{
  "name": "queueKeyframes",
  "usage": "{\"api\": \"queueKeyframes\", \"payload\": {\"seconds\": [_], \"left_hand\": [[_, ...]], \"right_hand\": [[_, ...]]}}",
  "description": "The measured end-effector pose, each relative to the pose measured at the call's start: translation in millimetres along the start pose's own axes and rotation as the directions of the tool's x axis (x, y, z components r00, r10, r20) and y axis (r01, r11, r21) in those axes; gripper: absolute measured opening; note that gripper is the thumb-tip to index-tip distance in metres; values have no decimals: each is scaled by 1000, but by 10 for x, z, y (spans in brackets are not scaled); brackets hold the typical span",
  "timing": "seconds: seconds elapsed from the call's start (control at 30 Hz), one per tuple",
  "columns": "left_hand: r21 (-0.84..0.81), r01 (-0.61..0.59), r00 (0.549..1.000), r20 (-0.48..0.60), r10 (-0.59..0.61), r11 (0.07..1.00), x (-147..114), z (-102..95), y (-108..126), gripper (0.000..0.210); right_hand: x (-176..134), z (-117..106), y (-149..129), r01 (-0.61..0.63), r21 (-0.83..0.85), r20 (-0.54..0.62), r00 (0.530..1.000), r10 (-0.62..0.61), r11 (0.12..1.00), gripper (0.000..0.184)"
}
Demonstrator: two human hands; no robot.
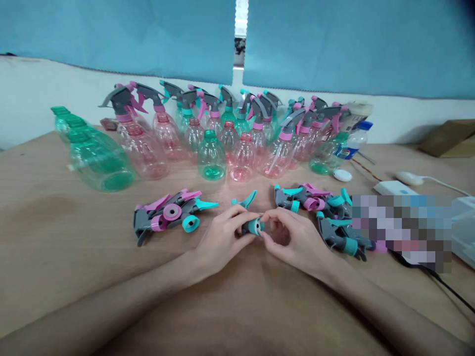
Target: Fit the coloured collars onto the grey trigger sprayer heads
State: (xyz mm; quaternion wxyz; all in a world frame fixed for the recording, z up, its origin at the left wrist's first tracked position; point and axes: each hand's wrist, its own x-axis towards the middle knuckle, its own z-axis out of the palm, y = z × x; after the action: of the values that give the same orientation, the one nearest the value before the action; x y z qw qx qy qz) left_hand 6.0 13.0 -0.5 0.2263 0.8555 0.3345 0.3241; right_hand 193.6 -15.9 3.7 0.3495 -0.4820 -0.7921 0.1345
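My left hand [224, 235] is closed around a grey and teal trigger spray head [255, 226], whose open collar faces right. The thumb and forefinger of my right hand [293, 236] are curled in a pinch at the rim of that collar. Anything small between those fingertips is hidden. To the left lies a group of grey spray heads with pink and teal parts [171, 212]. More loose spray heads [336, 237] lie beside and beyond my right hand.
Behind the hands stand several pink and green bottles, among them an uncapped green bottle [211, 155] and an uncapped pink bottle [242, 158]; many others carry spray heads. Green bottles [100, 163] stand at left. A white oval object [342, 175], a blue-capped bottle [358, 141] and a cardboard box [450, 138] are at right.
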Motion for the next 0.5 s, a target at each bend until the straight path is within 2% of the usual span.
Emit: {"api": "queueKeyframes", "payload": {"seconds": [0.33, 0.5], "left_hand": [[5, -35, 999, 20, 35, 999, -16, 4, 2, 23], [9, -33, 999, 25, 33, 999, -16, 8, 2, 18]], "right_hand": [[-12, 25, 2, -3, 22, -19, 1000, 3, 1000, 10], [-34, 68, -16, -8, -2, -75, 997, 8, 1000, 7]]}}
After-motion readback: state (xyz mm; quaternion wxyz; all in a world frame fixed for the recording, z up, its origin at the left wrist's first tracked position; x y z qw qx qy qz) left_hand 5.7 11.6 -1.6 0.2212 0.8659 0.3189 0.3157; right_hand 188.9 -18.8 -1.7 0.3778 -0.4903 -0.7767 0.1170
